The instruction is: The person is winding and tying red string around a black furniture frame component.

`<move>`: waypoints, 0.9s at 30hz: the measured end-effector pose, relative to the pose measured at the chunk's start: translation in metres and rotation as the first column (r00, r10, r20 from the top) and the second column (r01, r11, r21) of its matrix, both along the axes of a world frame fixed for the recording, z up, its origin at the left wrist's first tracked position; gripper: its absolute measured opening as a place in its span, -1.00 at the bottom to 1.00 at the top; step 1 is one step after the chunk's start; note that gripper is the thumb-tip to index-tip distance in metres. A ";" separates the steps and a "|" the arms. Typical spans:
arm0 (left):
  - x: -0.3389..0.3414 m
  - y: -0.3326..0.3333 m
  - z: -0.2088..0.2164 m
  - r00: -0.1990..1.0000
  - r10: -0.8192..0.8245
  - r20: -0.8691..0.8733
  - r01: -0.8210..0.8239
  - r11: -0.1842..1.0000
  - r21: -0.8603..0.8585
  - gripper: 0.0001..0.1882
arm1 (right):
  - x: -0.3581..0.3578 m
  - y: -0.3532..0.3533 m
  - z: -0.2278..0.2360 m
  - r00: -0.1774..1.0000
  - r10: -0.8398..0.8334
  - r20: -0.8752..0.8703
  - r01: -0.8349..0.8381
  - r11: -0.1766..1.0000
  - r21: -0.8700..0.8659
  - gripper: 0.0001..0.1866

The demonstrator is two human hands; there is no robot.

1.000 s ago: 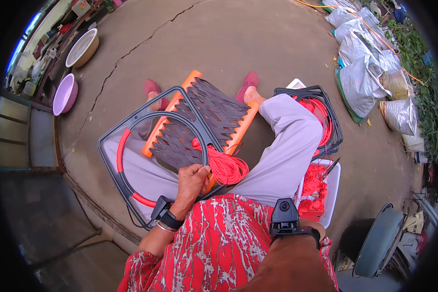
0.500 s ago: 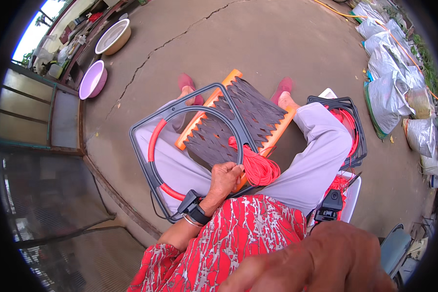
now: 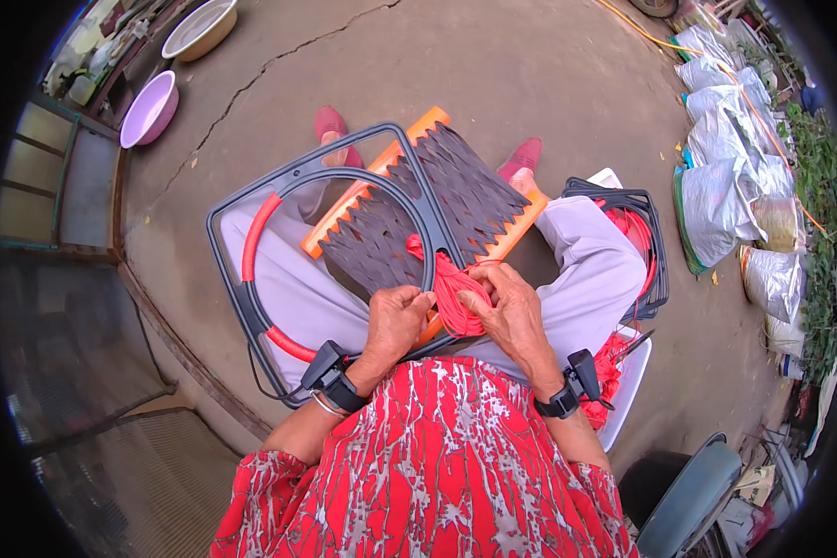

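A dark grey plastic frame [image 3: 227,270] with a round ring inside leans across my lap. Red wrapping [image 3: 256,242] covers parts of the ring. My left hand [image 3: 395,325] is closed in a pinch on the ring's near right side. Beside it hangs a looped bundle of red cord [image 3: 454,296], touching the frame. My right hand [image 3: 511,312] grips this bundle from the right, thumb and fingers bent around its loops. Under the frame stands a low orange rack [image 3: 513,231] with dark strips [image 3: 470,181] stretched between its two rails.
By my right leg, more grey frames with red cord [image 3: 658,246] are stacked above a white tray [image 3: 632,381] of red cord. White sacks [image 3: 716,205] line the right side. Purple [image 3: 149,110] and beige basins [image 3: 200,30] stand far left; a blue-grey tub [image 3: 688,493] is near right.
My right hand has come from close below the camera to the red cord bundle and taken hold of it. My left hand keeps its pinch on the ring. The whole view has shifted slightly.
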State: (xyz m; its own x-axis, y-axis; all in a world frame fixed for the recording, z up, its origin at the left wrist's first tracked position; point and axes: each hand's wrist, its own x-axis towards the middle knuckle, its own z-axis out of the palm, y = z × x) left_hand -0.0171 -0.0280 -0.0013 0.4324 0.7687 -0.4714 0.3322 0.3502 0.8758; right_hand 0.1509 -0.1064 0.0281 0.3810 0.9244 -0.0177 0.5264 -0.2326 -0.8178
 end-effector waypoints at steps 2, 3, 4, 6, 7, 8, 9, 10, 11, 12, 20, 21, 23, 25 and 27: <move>-0.001 0.000 -0.007 1.000 -0.004 -0.004 0.004 0.999 0.045 -0.66 | -0.007 0.003 0.002 0.960 0.063 0.274 -0.070 0.997 0.018 -0.64; -0.003 -0.001 -0.009 1.000 -0.010 -0.014 0.011 0.996 0.088 -0.65 | -0.007 0.002 0.001 0.958 0.072 0.277 -0.080 0.997 0.019 -0.64; -0.003 -0.003 -0.008 0.999 0.000 -0.037 0.003 0.997 0.080 -0.65 | -0.007 0.002 -0.001 0.948 0.094 0.305 -0.077 0.995 -0.068 -0.64; -0.002 -0.003 -0.017 0.998 -0.018 -0.054 0.027 0.986 0.164 -0.67 | -0.007 0.002 -0.004 0.948 0.122 0.292 -0.076 0.984 -0.164 -0.65; -0.003 -0.004 -0.019 0.996 -0.045 -0.076 0.062 0.968 0.245 -0.67 | -0.008 0.004 -0.003 0.946 0.131 0.295 -0.085 0.983 -0.165 -0.65; -0.005 -0.008 -0.020 0.997 -0.035 -0.073 0.052 0.968 0.244 -0.67 | -0.008 0.006 -0.002 0.930 0.172 0.324 -0.122 0.978 -0.168 -0.65; -0.003 -0.007 -0.013 0.995 -0.045 -0.088 0.068 0.960 0.273 -0.67 | -0.007 0.010 -0.001 0.911 0.208 0.356 -0.157 0.973 -0.168 -0.64; -0.001 -0.006 -0.009 0.993 -0.055 -0.103 0.084 0.950 0.300 -0.68 | -0.005 0.016 0.002 0.907 0.215 0.364 -0.164 0.972 -0.166 -0.64; 0.003 -0.008 -0.010 0.994 -0.046 -0.096 0.074 0.950 0.305 -0.68 | -0.003 0.022 0.006 0.897 0.224 0.380 -0.169 0.971 -0.171 -0.64; 0.005 -0.011 -0.010 0.994 -0.053 -0.100 0.082 0.943 0.322 -0.68 | -0.004 0.028 0.009 0.889 0.235 0.392 -0.179 0.968 -0.175 -0.64; 0.007 -0.011 -0.011 0.971 -0.014 -0.239 0.117 0.898 0.424 -0.76 | -0.004 0.056 0.042 0.904 0.266 0.336 -0.243 0.964 -0.109 -0.63; 0.008 -0.010 -0.008 0.972 -0.017 -0.233 0.117 0.898 0.425 -0.76 | -0.010 0.063 0.041 0.902 0.264 0.341 -0.240 0.964 -0.110 -0.63; 0.009 -0.010 -0.004 0.934 -0.035 -0.356 0.199 0.877 0.438 -0.77 | -0.026 0.078 0.038 0.780 0.320 0.538 -0.273 0.947 -0.168 -0.60; 0.009 -0.010 -0.007 0.926 -0.031 -0.375 0.209 0.872 0.443 -0.78 | -0.031 0.085 0.016 0.713 0.298 0.635 -0.290 0.950 -0.121 -0.59; 0.011 -0.010 -0.007 0.921 -0.035 -0.388 0.223 0.865 0.450 -0.78 | -0.033 0.087 0.002 0.589 0.290 0.754 -0.313 0.942 -0.119 -0.48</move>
State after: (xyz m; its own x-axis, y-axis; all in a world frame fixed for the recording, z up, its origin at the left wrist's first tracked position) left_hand -0.0065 -0.0379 -0.0084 0.4184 0.8856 -0.2014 0.6641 -0.1471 0.7330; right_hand 0.1184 -0.0190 0.0306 -0.0514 0.9848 0.1662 0.9922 0.0692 -0.1037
